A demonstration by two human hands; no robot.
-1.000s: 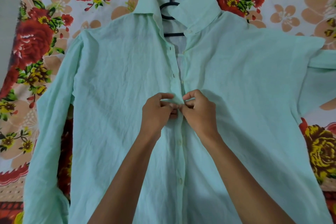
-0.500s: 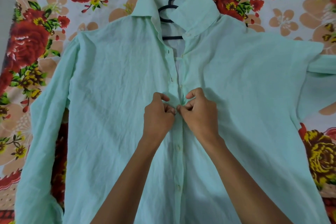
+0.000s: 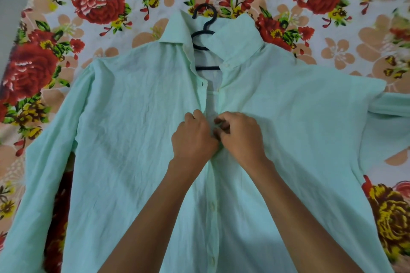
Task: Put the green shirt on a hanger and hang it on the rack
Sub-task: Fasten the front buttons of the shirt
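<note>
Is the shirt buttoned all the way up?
No. The green shirt gapes open near the collar above both hands, showing the black hanger; it is closed below.

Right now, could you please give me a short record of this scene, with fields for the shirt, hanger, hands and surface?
shirt: green shirt lies flat, front up, collar open, lower buttons fastened
hanger: black hanger inside the shirt, hook showing above the collar
left hand: left hand pinches the placket at mid-chest
right hand: right hand pinches the facing edge there
surface: floral bedsheet under everything
rack: not in view
</note>
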